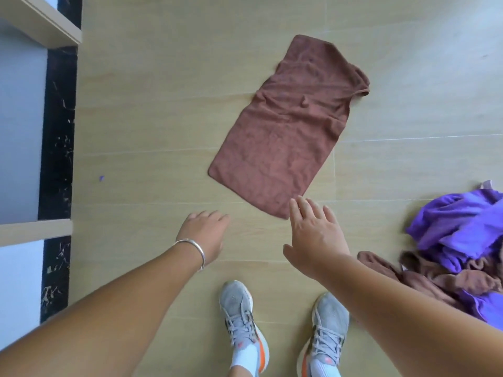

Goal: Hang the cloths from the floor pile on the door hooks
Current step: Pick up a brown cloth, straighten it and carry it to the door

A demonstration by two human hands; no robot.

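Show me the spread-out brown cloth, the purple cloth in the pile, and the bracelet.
spread-out brown cloth [285,126]: head view, middle of fabric.
purple cloth [460,227]: head view, top folds.
bracelet [194,247]: head view, band on left wrist.

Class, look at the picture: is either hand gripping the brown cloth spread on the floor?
No. Both the left hand and right hand hover open above the floor, holding nothing, near the brown cloth.
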